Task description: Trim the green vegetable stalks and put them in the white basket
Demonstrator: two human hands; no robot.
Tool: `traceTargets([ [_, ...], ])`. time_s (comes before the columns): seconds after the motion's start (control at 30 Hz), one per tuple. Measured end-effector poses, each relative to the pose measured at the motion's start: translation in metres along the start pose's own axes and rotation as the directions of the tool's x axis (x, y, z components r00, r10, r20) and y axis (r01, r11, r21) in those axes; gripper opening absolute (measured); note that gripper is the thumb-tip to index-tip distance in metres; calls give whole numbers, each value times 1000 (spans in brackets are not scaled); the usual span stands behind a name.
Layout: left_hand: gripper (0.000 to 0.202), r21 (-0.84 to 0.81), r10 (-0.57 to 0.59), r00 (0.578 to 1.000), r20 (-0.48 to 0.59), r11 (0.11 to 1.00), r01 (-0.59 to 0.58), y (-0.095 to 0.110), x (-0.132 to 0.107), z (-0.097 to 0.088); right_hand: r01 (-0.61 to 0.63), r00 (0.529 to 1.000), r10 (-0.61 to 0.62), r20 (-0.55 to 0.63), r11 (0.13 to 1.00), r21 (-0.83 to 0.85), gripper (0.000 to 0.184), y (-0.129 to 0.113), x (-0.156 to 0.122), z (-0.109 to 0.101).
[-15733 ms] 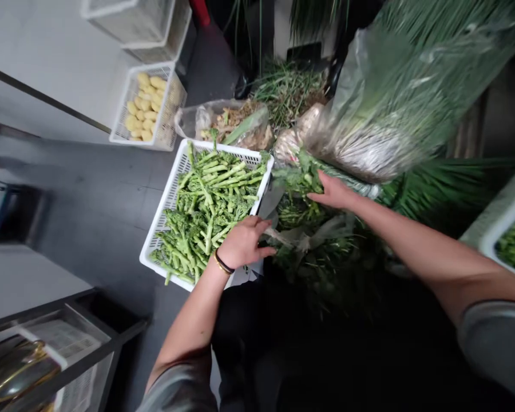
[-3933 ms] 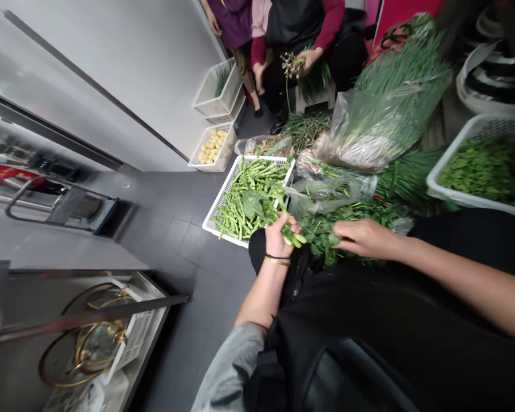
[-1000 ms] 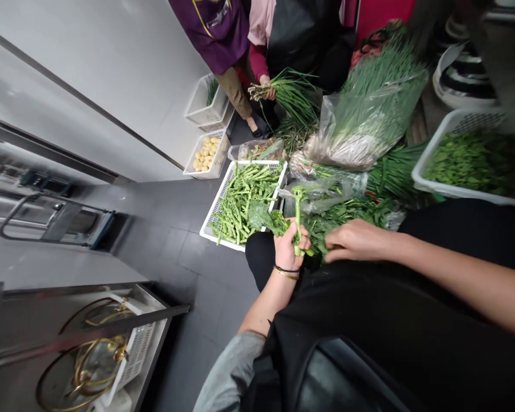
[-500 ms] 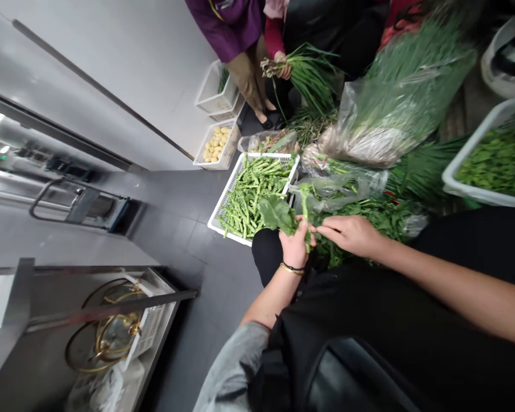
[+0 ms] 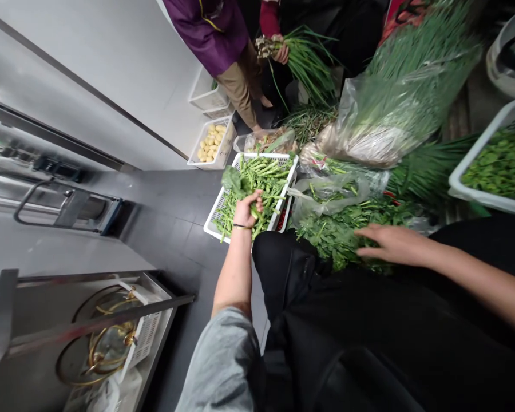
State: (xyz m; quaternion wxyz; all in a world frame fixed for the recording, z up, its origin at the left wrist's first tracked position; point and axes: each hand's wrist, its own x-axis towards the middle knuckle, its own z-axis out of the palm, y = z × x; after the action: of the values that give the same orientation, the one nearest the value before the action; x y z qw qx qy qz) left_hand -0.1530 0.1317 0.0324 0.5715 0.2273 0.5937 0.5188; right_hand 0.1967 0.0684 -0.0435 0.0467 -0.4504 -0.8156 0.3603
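Observation:
My left hand point(image 5: 245, 212) is closed around a leafy green stalk point(image 5: 232, 181), its broad dark leaf sticking out to the left. This hand is over a white slatted basket point(image 5: 217, 230) full of trimmed green stalks point(image 5: 264, 171). My right hand point(image 5: 388, 245) is apart from it, over a heap of leafy greens point(image 5: 332, 232) by my knees. Its thumb and fingers are spread, and I see nothing in them.
Opposite, a co-worker's hand point(image 5: 280, 50) holds a bunch of scallions point(image 5: 306, 63). A large plastic bag of scallions point(image 5: 395, 109) lies at right, beside a white crate of greens point(image 5: 455, 177). Potatoes point(image 5: 212, 143) fill a basket by the wall. A steel rack point(image 5: 171, 303) stands at left.
My left hand has moved forward and left with the stalk, from my lap to over the basket. My right hand has come off the stalk and moved right, its fingers opening.

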Motion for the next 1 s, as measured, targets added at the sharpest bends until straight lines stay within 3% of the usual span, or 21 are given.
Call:
traceTargets([
  [0.03, 17, -29, -91, 978, 185, 995, 98, -12, -17, 11, 44, 998, -38, -40, 987, 157, 54, -12, 10, -7],
  [0.07, 20, -34, -173, 918, 356, 980, 198, -25, -33, 24, 92, 995, -72, -73, 939, 332, 56, -25, 20, -14],
  [0.13, 18, -8, -271, 775, 571, 942, 336, -49, -61, 49, 166, 985, -109, -131, 785, 597, 54, -52, 40, -23],
  [0.2, 12, 22, -319, 679, 661, 913, 407, -68, -82, 68, 156, 988, -105, -115, 682, 714, 43, -74, 52, -27],
  [0.27, 16, 24, -329, 658, 677, 904, 427, -78, -95, 79, 131, 991, -58, -123, 651, 748, 39, -86, 55, -27],
  [0.4, 35, -16, -255, 680, 688, 931, 365, -83, -116, 79, 176, 964, 47, -263, 630, 756, 40, -87, 38, -25],
  [0.57, 51, -113, -108, 716, 690, 960, 254, -83, -143, 75, 102, 993, 18, -117, 361, 927, 38, -96, 18, -29],
  [0.7, 66, -109, -90, 694, 715, 965, 238, -85, -154, 70, 147, 986, 43, -160, 214, 966, 39, -103, 19, -29],
  [0.77, 61, -133, -87, 701, 708, 958, 253, -88, -154, 67, 175, 983, 8, -183, 254, 951, 39, -101, 24, -27],
  [0.9, 33, -239, 5, 819, 573, 958, 162, -97, -149, 68, 208, 974, -57, -220, 618, 758, 33, -94, 33, -28],
  [0.93, 30, -225, 32, 852, 523, 969, 101, -100, -147, 69, 219, 969, -62, -239, 660, 719, 30, -94, 33, -29],
  [1.0, 29, -159, 90, 901, 424, 987, -24, -103, -143, 73, 239, 961, -55, -272, 661, 712, 26, -98, 28, -29],
])
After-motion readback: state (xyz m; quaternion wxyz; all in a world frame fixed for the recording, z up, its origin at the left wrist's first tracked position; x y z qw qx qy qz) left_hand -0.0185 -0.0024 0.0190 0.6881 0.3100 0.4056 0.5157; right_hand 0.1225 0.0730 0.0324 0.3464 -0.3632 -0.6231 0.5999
